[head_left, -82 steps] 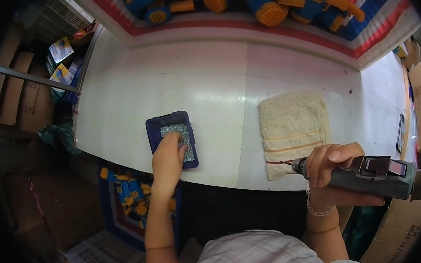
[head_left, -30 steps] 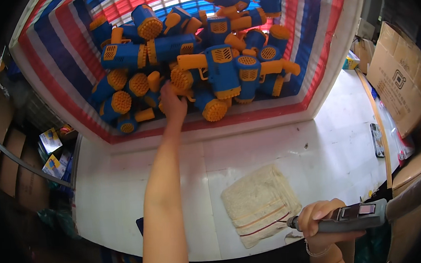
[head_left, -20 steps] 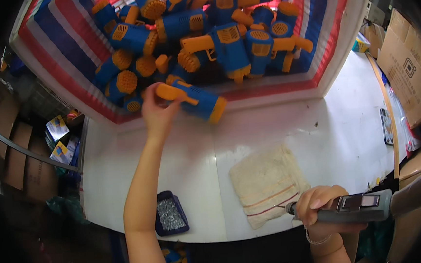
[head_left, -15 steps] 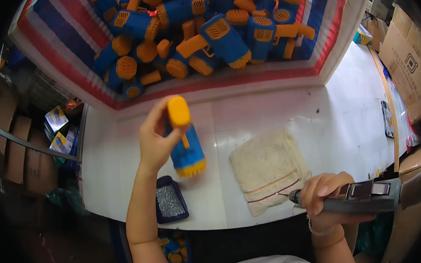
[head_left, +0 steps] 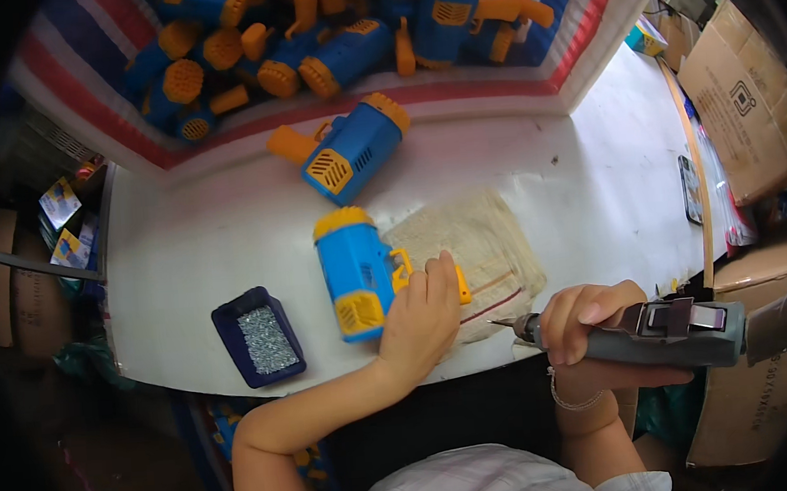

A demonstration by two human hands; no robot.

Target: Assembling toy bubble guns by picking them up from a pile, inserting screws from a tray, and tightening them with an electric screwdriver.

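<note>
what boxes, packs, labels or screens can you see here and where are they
Cardboard boxes: far right, brown, a dark printed mark on one side.
Phone: right edge of the white table, slim dark rectangle, screen off.
Small printed packs: far left, below table level, yellow, blue and white.
Small box: table's far right corner, teal and yellow.

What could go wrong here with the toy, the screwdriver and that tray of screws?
1. The left hand holds the toy half on the towel, so it may rock under pressure.
2. The screwdriver tip in the right hand points toward the left hand and could jab it.
3. The screw tray sits near the table edge; a forearm bump might spill it.
</note>
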